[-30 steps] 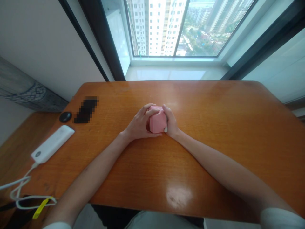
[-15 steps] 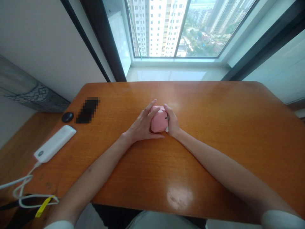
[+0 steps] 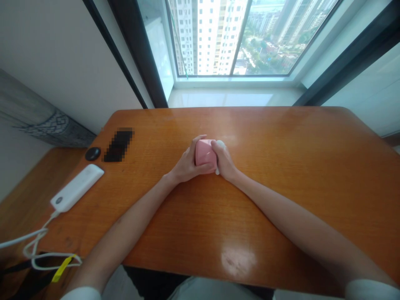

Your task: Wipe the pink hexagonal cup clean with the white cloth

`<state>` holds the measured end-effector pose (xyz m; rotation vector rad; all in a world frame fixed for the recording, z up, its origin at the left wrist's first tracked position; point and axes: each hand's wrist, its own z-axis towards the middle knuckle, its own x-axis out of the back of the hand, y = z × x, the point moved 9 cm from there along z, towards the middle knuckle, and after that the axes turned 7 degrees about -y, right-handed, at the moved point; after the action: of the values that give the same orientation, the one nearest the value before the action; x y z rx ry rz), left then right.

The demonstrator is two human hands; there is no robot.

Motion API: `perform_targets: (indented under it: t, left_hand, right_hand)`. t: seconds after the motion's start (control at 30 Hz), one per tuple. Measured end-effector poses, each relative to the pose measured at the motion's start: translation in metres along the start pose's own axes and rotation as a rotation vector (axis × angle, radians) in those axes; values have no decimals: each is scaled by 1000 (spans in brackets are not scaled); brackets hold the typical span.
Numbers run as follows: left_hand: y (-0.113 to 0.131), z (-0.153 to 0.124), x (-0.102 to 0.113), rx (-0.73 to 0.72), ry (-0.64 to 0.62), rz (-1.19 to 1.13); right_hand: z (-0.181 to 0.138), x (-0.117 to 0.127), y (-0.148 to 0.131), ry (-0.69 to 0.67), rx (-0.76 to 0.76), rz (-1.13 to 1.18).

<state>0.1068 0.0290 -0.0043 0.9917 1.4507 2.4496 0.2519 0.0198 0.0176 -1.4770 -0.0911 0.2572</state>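
**Pink box clamped between both hands, mid-table**

Watching the head cam feed here. Both hands are wrapped around a small pink box (image 3: 205, 153) sitting roughly in the middle of the table (image 3: 281, 175), a bit toward the window side. The left hand (image 3: 187, 164) cups it from the left, fingers curled over the far top edge and thumb running along the near bottom edge. The right hand (image 3: 222, 160) presses in from the right, fingers draped over the top corner. So neither hand is spread flat; both are closed in on the box, squeezing it between them. I can't tell if it's lifted a hair or resting on the wood, since the palms hide the bottom.

There's something small and white (image 3: 216, 170) poking out just under the right hand, touching the box. Can't make out what it is.

My read on handling: it looks like a light, faceted piece with crisp edges and a matte surface, maybe paper or thin plastic, I can't say which. If it's paper it'll dent easily, so gentle pressure on opposite flat faces seems the safest hold, not the corners. Doesn't look slippery.

Off to the left, well apart from the hands: a white power bank (image 3: 77, 188) with a cable (image 3: 34, 246), a black disc (image 3: 93, 153), and a blurred-out dark patch just beside it.
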Motion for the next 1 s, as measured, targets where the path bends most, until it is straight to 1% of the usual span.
perform_targets:
  t: [0.03, 0.1, 0.17, 0.2, 0.27, 0.33, 0.47, 0.53, 0.63, 0.67, 0.7, 0.73, 0.8, 0.87, 0.9, 1.0]
  left_hand:
    - [3, 0, 1, -35, 12, 22]
    - [13, 1, 4, -158, 32, 113]
    - [22, 0, 2, -259, 18, 222]
    - [24, 0, 1, -281, 4, 273]
    - [25, 1, 1, -283, -8, 349]
    - [27, 0, 3, -281, 10, 384]
    - [34, -1, 8, -277, 62, 328]
    - [30, 0, 11, -203, 68, 243]
    - [13, 1, 8, -15, 12, 60]
    - [7, 1, 6, 26, -11, 7]
    - [4, 1, 5, 38, -24, -26]
    - [4, 1, 5, 19, -22, -33]
    - [8, 1, 8, -87, 4, 30]
    - [15, 0, 9, -205, 13, 166]
    - [18, -1, 8, -241, 4, 239]
    - [22, 0, 6, -260, -18, 391]
  right_hand:
    - [1, 0, 0, 1, -6, 7]
    - [3, 4, 5, 24, -23, 29]
    - [6, 10, 13, 62, -38, 55]
    - [7, 13, 18, 70, -44, 67]
    - [9, 14, 25, 57, -57, 80]
    - [9, 14, 27, 53, -58, 73]
    - [5, 15, 18, 90, -9, 27]
    - [3, 10, 13, 63, 6, 9]
    - [0, 1, 8, -14, -3, -27]
    - [-1, -1, 6, -27, -1, -37]
    - [-1, -2, 4, -30, 4, -41]
    - [-1, -1, 2, -25, 6, -39]
    - [0, 1, 3, 5, -13, -16]
    - [2, 5, 7, 37, -38, 28]
    - [3, 7, 9, 50, -42, 51]
    - [7, 12, 16, 72, -31, 89]
